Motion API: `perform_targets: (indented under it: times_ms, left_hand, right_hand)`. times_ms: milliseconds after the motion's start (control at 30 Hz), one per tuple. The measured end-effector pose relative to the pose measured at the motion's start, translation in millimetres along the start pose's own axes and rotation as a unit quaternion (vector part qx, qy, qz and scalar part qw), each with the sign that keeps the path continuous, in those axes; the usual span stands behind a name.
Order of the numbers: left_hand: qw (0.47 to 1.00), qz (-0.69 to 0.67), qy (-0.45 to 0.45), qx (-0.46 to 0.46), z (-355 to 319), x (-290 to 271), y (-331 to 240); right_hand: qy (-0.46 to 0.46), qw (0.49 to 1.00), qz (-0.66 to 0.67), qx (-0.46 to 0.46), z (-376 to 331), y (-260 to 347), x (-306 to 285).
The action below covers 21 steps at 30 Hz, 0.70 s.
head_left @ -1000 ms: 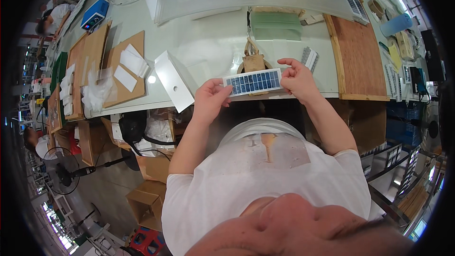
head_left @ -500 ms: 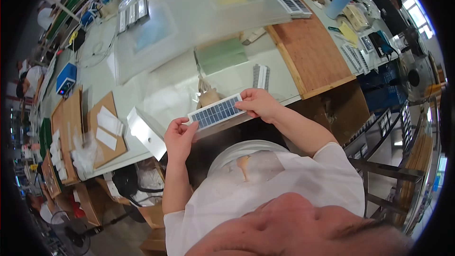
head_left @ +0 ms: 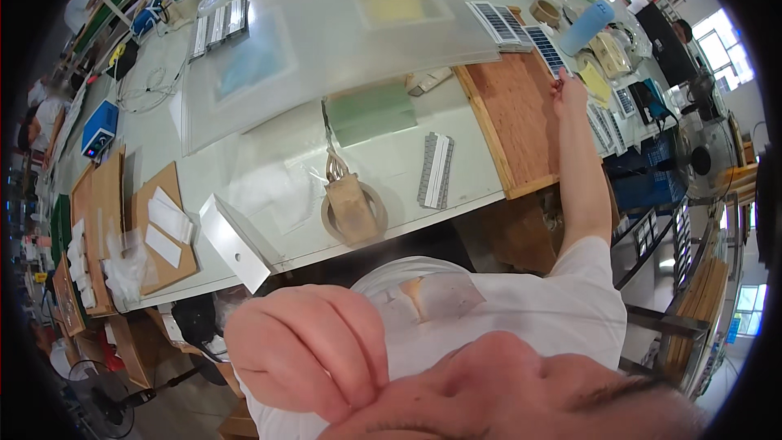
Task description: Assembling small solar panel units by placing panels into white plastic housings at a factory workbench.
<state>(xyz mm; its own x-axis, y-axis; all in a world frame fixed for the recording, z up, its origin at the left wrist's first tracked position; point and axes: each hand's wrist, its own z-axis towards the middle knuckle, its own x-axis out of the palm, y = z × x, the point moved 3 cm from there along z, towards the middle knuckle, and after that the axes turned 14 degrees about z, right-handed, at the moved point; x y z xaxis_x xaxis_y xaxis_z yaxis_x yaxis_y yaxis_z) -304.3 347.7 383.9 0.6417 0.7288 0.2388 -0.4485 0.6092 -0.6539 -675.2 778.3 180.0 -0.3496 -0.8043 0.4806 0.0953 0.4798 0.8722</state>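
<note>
With my right arm stretched far to the right, my right hand grips the near end of a small solar panel, dark blue cells in a white frame. The panel is over the right edge of a brown wooden board, beside a stack of similar panels. Close to the camera, my left hand is raised and curled into a fist; no object shows in it, and its inner side is hidden.
A tool with a tan block-shaped body rests on a tape roll at the table's front edge. Nearby lie grey-white strips, a green sheet and a bent white metal piece. A blue bottle stands at the right.
The panel, held by both hands in front of me before, is now in my right hand alone, far right. My left hand has let go and come up close to the camera.
</note>
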Motion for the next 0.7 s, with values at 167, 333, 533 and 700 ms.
perform_targets:
  times_ms: [167,333,533,700]
  left_hand:
    - [0.998,0.035,-0.027,-0.043,8,0,4]
    - [0.974,0.039,-0.197,-0.1,0,13,7]
    - [0.992,0.019,-0.101,-0.068,-26,5,-1]
    - [0.991,0.052,-0.125,0.011,-24,7,-1]
  right_hand:
    - [-0.04,0.998,-0.023,0.053,88,-38,27]
    - [-0.03,0.991,-0.085,0.098,118,-61,49]
    - [-0.008,0.927,-0.293,-0.236,25,-48,77]
    - [0.166,0.866,-0.275,-0.383,-144,-28,137]
